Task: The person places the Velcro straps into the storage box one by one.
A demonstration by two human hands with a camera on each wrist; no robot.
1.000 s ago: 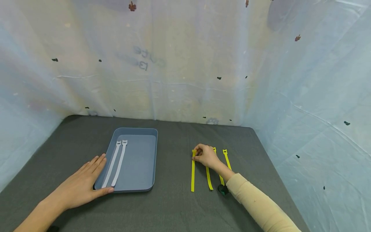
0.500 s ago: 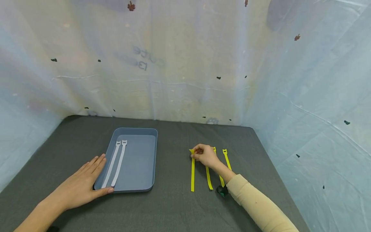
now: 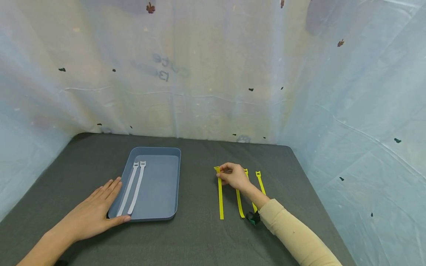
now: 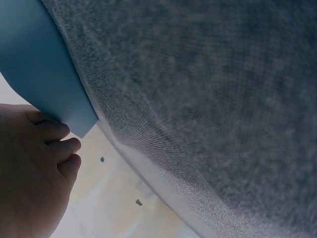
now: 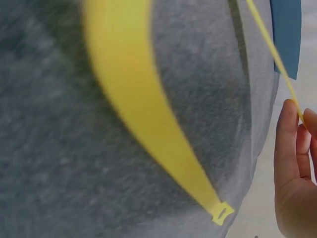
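Note:
My right hand (image 3: pixel 233 175) pinches the head end of the leftmost yellow strap (image 3: pixel 220 199), lifted a little off the grey table (image 3: pixel 199 236); its tail still lies on the cloth. In the right wrist view that yellow strap (image 5: pixel 270 47) runs thin past my fingertips (image 5: pixel 292 129), and a second yellow strap (image 5: pixel 143 119) lies flat close below. Two more yellow straps (image 3: pixel 239 205) (image 3: pixel 260 183) lie beside my right hand. My left hand (image 3: pixel 96 210) rests flat against the near left corner of the blue tray (image 3: pixel 166 184), seen as blue tray (image 4: pixel 39 64) in the left wrist view. Two white straps (image 3: pixel 133 186) lie inside it.
A pale plastic sheet (image 3: pixel 213 74) walls the table at the back and both sides. A small dark green object (image 3: pixel 253 218) lies by my right forearm. The table's right edge (image 3: pixel 309 184) runs close to the yellow straps.
My right hand has raised the head of the leftmost yellow strap and drawn it slightly left and away. My left hand has stayed on the tray.

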